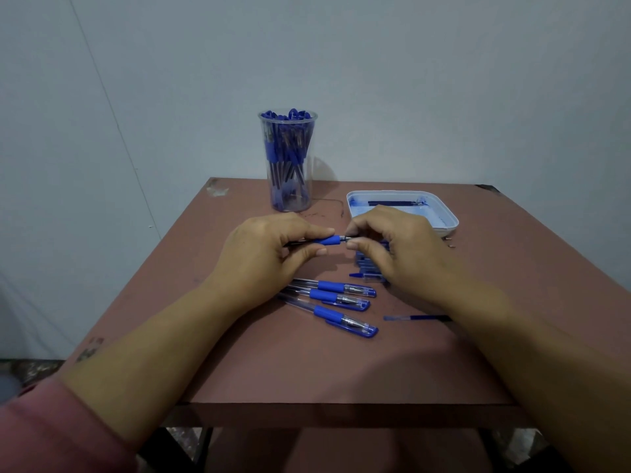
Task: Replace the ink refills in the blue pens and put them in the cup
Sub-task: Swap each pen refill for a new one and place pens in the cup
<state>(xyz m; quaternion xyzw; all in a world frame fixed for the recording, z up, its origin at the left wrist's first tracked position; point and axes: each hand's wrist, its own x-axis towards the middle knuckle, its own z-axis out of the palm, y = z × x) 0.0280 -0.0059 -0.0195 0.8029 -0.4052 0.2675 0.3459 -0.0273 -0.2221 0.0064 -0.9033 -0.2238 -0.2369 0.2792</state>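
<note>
Left hand (269, 249) pinches the blue pen (327, 240) by its grip; right hand (386, 247) pinches its metal tip end. Pen held level just in front of the cup (288, 162) (cup packed with pens). Three capped pens (338, 297) lie nearer still; white tray (450, 221) right of the cup

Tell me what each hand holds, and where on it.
The left hand grips a blue pen by its barrel and rubber grip; the right hand pinches the same pen's tip end.
</note>
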